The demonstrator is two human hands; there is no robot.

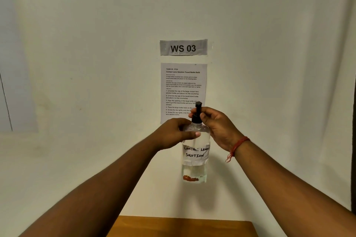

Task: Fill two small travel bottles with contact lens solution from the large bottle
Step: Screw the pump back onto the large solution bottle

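One large bottle point(195, 152) held upright: left hand point(178, 132) grips its shoulder, right hand point(215, 125) pinches its one black pump cap point(197, 113).

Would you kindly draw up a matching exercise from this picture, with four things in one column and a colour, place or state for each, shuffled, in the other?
Things:
1. large bottle
2. pump cap
3. thread bracelet
4. WS 03 sign

Descriptions:
A. red, round the right wrist
B. taped to the wall above the task sheet
C. clear, held up off the table, gripped at the shoulder by the left hand
D. black, pinched by the right hand

Pairs: 1-C, 2-D, 3-A, 4-B
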